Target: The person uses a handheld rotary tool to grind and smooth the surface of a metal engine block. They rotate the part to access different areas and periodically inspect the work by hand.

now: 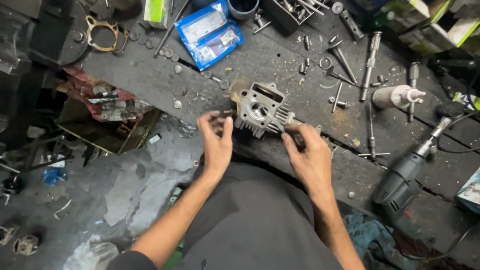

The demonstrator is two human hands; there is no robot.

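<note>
Hands meet at the bench edge: the left hand (pixel 216 140) has its fingers curled loosely, pinching something too small to tell, while the right hand (pixel 310 157) clamps a thin tool (pixel 287 129) against the cylinder head (pixel 259 108) just beyond both. Farther right lies a drill (pixel 405 171); past the head, a blue packet (pixel 209 33).

Repair workshop; greasy bench (pixel 293 69) w/ tools, electric drill (pixel 403 174), engine part (pixel 260 109).
</note>
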